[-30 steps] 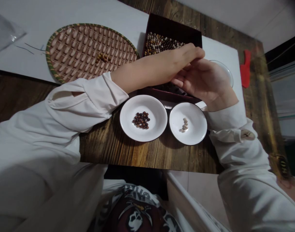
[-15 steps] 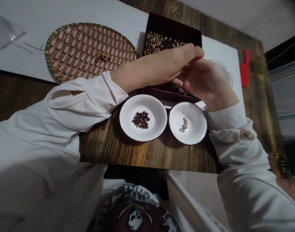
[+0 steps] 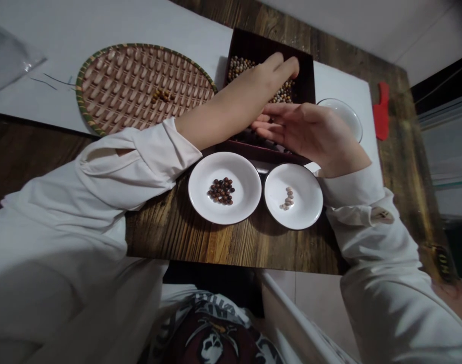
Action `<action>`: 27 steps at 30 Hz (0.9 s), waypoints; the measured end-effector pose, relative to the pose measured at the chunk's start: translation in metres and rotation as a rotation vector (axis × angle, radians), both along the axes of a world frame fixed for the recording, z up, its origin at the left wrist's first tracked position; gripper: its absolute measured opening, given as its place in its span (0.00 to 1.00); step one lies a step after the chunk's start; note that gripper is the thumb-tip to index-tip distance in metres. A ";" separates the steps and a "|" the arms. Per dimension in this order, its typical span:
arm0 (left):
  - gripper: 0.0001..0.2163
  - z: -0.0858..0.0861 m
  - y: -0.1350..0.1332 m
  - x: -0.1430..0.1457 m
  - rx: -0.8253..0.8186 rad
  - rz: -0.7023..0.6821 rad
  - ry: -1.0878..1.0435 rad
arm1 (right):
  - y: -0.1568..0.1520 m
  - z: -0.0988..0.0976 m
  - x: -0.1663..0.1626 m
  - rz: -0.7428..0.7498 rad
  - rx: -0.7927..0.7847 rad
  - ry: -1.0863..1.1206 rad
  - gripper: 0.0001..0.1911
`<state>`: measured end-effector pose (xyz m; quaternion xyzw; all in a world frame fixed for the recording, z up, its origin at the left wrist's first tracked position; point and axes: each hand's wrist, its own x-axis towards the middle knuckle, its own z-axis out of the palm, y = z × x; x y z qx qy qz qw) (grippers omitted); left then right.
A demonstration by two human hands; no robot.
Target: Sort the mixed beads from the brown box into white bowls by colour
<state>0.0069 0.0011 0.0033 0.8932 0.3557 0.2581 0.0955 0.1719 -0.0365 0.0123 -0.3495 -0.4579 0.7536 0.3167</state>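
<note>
My left hand (image 3: 274,73) reaches over a dark red box (image 3: 249,43) of mixed beads (image 3: 242,65). Its fingers are curled downward and look closed; what they hold, if anything, is hidden. Lower and to the right, my right hand (image 3: 307,126) is open above the box's near side, palm turned up and fingers stretched to the left under my left wrist. Two white dishes stand in front of the box. The left dish (image 3: 198,189) holds dark brown beads (image 3: 221,191); the right dish (image 3: 305,207) holds several pale beads (image 3: 287,198).
On the left, a woven oval tray (image 3: 117,76) carries several yellow-brown beads (image 3: 163,95). Farther left lie dark cords (image 3: 45,83) and a clear plastic bag (image 3: 11,60). Right of the box are another white dish (image 3: 347,114) and a red object (image 3: 381,114) on the wooden table (image 3: 401,167).
My left hand has moved away from my right hand, leftward and farther over the box. My right hand's fingers have straightened out to the left, and more beads show between the hands.
</note>
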 end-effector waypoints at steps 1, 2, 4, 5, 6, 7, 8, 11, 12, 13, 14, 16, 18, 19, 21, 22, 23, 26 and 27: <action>0.22 -0.001 0.000 -0.001 -0.023 0.013 0.018 | 0.000 0.000 0.000 0.018 0.008 -0.020 0.18; 0.23 -0.002 0.001 -0.002 -0.044 0.021 0.032 | -0.001 0.000 -0.001 0.020 0.017 -0.041 0.17; 0.23 -0.006 0.002 -0.004 -0.049 -0.012 0.027 | -0.001 -0.001 -0.001 0.020 0.019 -0.069 0.16; 0.23 -0.008 0.003 -0.004 -0.041 -0.011 0.018 | -0.001 -0.001 -0.001 0.019 0.016 -0.075 0.16; 0.23 -0.011 0.004 -0.005 -0.036 0.001 0.012 | -0.001 -0.001 0.000 0.024 0.011 -0.076 0.16; 0.22 -0.013 0.005 -0.006 -0.033 -0.002 0.011 | -0.001 -0.002 0.000 0.029 0.007 -0.074 0.17; 0.22 -0.014 0.006 -0.006 -0.025 -0.008 0.007 | -0.001 -0.002 0.000 0.035 0.002 -0.072 0.18; 0.20 -0.017 0.006 -0.009 -0.003 -0.067 0.005 | -0.001 0.000 0.000 0.054 -0.024 -0.075 0.19; 0.20 -0.018 0.006 -0.009 0.003 -0.071 0.008 | -0.001 0.000 0.000 0.053 -0.040 -0.081 0.19; 0.20 -0.018 0.006 -0.010 0.010 -0.070 0.012 | -0.001 0.001 0.000 0.049 -0.056 -0.089 0.18; 0.19 -0.019 0.006 -0.010 0.018 -0.066 0.014 | -0.002 0.002 -0.001 0.045 -0.070 -0.096 0.18; 0.19 -0.020 0.006 -0.010 0.039 -0.056 0.024 | -0.002 0.002 -0.002 0.039 -0.080 -0.108 0.18; 0.18 -0.021 0.006 -0.009 0.050 -0.036 0.057 | -0.002 0.002 -0.002 0.040 -0.068 -0.114 0.17; 0.18 -0.020 0.005 -0.009 0.046 -0.017 0.086 | -0.002 0.002 -0.001 0.042 -0.058 -0.115 0.16; 0.18 -0.016 0.003 -0.008 0.016 0.031 0.177 | -0.002 0.001 -0.001 0.040 -0.042 -0.113 0.14; 0.17 -0.013 0.001 -0.008 -0.006 0.052 0.222 | -0.002 0.002 -0.001 0.036 -0.038 -0.111 0.14; 0.17 -0.009 -0.002 -0.007 -0.039 0.077 0.285 | -0.002 0.002 -0.001 0.031 -0.037 -0.110 0.14; 0.19 0.001 -0.009 -0.006 -0.100 0.105 0.321 | -0.002 0.004 -0.001 0.013 -0.037 -0.110 0.14; 0.19 0.003 -0.011 -0.006 -0.114 0.113 0.349 | -0.002 0.004 -0.001 0.008 -0.030 -0.119 0.14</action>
